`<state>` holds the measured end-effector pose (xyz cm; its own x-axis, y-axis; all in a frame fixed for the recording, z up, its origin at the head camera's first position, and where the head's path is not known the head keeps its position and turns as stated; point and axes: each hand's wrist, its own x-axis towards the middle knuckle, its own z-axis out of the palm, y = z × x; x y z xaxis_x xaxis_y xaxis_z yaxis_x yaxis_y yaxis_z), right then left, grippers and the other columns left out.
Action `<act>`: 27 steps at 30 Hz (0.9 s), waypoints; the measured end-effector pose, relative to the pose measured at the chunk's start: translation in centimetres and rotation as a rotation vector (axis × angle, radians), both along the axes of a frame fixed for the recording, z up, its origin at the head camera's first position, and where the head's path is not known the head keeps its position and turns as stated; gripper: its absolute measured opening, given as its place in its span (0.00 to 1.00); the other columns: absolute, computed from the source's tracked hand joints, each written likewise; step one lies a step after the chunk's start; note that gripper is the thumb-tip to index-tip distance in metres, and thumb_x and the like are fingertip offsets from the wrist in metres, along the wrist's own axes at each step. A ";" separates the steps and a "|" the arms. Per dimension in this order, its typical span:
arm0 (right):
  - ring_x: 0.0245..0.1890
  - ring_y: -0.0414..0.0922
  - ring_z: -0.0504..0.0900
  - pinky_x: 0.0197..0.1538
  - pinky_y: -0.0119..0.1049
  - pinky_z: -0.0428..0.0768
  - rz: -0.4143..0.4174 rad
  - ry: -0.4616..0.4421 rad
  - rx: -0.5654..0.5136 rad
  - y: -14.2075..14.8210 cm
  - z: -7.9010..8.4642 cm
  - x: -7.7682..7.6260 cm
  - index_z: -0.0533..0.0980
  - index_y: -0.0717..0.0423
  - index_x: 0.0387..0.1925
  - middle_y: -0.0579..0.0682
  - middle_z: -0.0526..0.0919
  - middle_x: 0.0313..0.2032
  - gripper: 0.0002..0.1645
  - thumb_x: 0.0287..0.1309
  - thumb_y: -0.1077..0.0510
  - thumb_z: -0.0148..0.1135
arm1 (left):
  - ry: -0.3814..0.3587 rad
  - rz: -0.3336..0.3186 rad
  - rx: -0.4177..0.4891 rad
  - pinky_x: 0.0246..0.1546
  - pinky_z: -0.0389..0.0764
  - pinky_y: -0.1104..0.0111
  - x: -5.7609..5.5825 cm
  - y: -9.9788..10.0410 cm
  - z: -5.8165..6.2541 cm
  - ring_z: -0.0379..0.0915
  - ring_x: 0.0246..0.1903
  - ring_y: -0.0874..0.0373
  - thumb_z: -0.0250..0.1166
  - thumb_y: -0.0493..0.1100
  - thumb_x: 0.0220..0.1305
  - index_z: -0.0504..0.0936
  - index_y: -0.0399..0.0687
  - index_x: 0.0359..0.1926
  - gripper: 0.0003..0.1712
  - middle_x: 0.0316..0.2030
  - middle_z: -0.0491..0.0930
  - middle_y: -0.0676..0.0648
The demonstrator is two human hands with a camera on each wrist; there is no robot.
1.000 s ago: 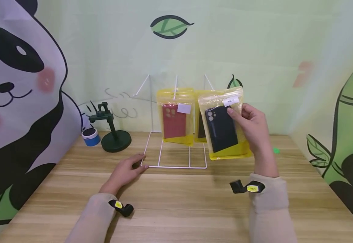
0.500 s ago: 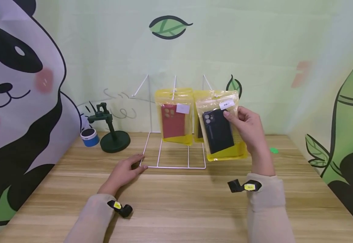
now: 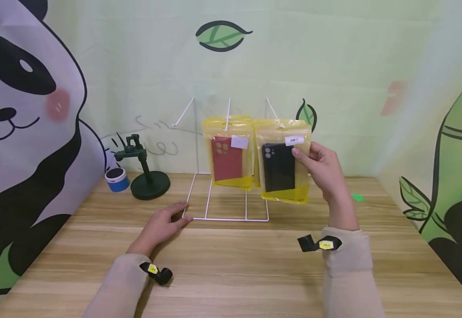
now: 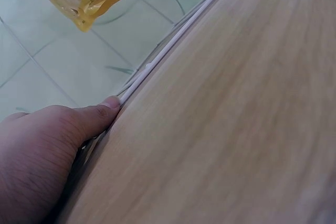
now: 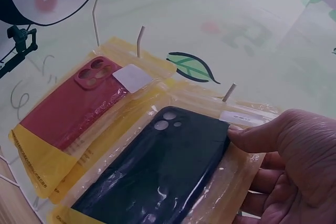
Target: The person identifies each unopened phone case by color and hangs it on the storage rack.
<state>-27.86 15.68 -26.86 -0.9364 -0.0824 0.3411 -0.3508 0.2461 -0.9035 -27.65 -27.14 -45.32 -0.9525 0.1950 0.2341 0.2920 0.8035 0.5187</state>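
My right hand (image 3: 326, 168) pinches the right edge of a yellow zip bag (image 3: 301, 176) holding a black phone case (image 3: 279, 170), thumb in front and fingers behind. The bag hangs upright at the right prong of a white wire display rack (image 3: 235, 219); in the right wrist view the prong's tip (image 5: 231, 90) sticks out at the bag's top. A second bag with a red phone case (image 3: 227, 158) hangs on the middle prong. My left hand (image 3: 161, 227) rests at the rack's front left base corner, thumb (image 4: 100, 116) lying on the wire.
Left of the rack stand a dark green stand with a round base (image 3: 150, 185) and a small blue and white cylinder (image 3: 117, 179). The left prong (image 3: 183, 112) carries no bag. A small green piece (image 3: 357, 197) lies right of my right hand. A printed cloth hangs behind.
The bag with the black case has moved slightly left and swung from tilted to upright at the right prong. My right hand moved left with it; my left hand has stayed put.
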 end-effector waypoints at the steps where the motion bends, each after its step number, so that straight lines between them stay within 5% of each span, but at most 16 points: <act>1: 0.44 0.44 0.86 0.50 0.36 0.82 0.002 0.003 -0.002 0.0 -0.1 -0.1 0.76 0.59 0.62 0.57 0.87 0.49 0.32 0.66 0.41 0.64 | 0.000 0.001 -0.001 0.69 0.62 0.44 0.0 0.0 0.0 0.63 0.70 0.43 0.63 0.62 0.68 0.73 0.50 0.70 0.36 0.69 0.70 0.44; 11: 0.43 0.44 0.86 0.48 0.35 0.84 -0.005 0.015 0.029 1.0 -0.2 -0.2 0.78 0.61 0.57 0.51 0.88 0.46 0.29 0.66 0.43 0.65 | 0.012 -0.009 -0.004 0.69 0.62 0.45 -0.1 0.3 0.2 0.63 0.70 0.43 0.64 0.60 0.68 0.74 0.48 0.69 0.35 0.69 0.71 0.43; 27: 0.44 0.33 0.84 0.47 0.24 0.81 -0.092 0.054 0.230 5.0 0.6 2.0 0.78 0.61 0.58 0.59 0.84 0.53 0.31 0.70 0.40 0.57 | 0.002 -0.019 -0.009 0.70 0.61 0.45 -0.3 0.3 0.1 0.62 0.70 0.43 0.63 0.62 0.68 0.73 0.49 0.70 0.36 0.70 0.69 0.44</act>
